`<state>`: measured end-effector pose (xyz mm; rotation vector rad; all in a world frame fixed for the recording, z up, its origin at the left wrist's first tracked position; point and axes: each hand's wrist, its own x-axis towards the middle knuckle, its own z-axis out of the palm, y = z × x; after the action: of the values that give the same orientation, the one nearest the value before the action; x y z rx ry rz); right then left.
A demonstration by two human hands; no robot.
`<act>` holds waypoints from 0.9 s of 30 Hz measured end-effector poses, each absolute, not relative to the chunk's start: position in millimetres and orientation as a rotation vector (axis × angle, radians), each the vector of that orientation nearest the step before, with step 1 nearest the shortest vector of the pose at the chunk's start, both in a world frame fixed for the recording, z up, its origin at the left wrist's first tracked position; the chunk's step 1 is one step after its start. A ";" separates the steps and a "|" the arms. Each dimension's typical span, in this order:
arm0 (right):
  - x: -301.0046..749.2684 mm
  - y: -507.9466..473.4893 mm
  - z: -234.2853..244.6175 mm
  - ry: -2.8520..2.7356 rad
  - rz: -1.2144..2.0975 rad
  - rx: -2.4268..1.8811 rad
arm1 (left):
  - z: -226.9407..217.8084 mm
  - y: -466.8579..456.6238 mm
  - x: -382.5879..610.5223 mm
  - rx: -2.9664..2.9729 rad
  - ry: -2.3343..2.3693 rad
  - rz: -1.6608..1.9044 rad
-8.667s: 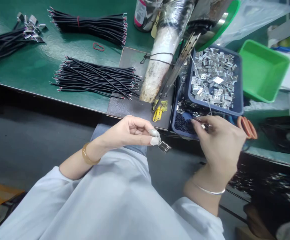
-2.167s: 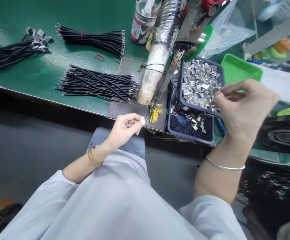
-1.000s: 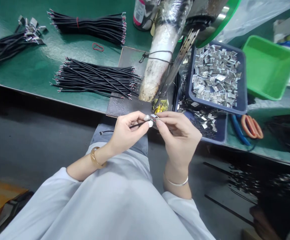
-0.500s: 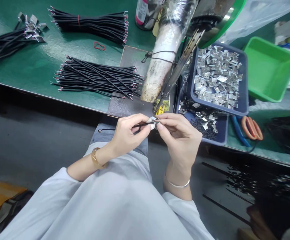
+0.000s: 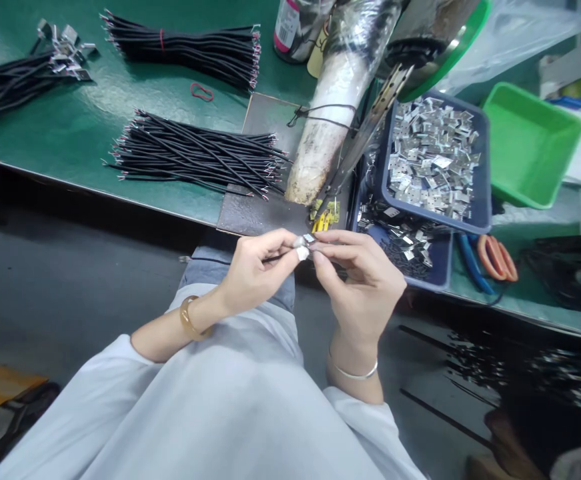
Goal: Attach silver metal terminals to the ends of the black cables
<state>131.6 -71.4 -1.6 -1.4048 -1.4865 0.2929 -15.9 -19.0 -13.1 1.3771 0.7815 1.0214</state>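
Both hands meet just below the bench edge. My left hand (image 5: 255,270) pinches a thin black wire (image 5: 210,260) that trails left over my lap. My right hand (image 5: 363,280) pinches a small metal clip (image 5: 309,239) against the wire's end, fingertip to fingertip with the left. Behind them on the green bench lies a loose pile of black wires (image 5: 195,153). A blue tray (image 5: 483,200) full of several metal clips stands at the right, over a lower blue tray (image 5: 443,267).
A taped machine column (image 5: 330,113) rises from a dark base plate (image 5: 255,207). A tied wire bundle (image 5: 185,50), wires with clips (image 5: 20,73), a red rubber band (image 5: 201,92), a green bin (image 5: 530,143) and orange-handled pliers (image 5: 495,253) lie around.
My right hand came back from the clip tray to meet the left hand. Since half a second ago both hands stay pinched together with only slight shifts.
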 end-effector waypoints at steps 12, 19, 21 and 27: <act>127.9 -72.3 -9.7 -1.641 -0.200 -1.234 | -7.9 -6.3 -10.4 0.923 0.788 0.931; 132.2 -62.6 -22.6 -1.412 0.059 -1.293 | -8.6 -1.1 -8.3 0.986 0.768 0.936; 134.0 -61.9 -23.3 -1.473 0.019 -1.290 | -9.2 0.7 -7.7 0.992 0.786 0.940; 138.9 -56.9 -23.1 -1.617 -0.192 -1.262 | -11.9 3.4 -2.5 1.065 0.816 0.967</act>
<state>138.9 -56.9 -23.1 -1.2624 -1.6167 -0.1917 -2.5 3.4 -11.9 1.0647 0.8159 0.9669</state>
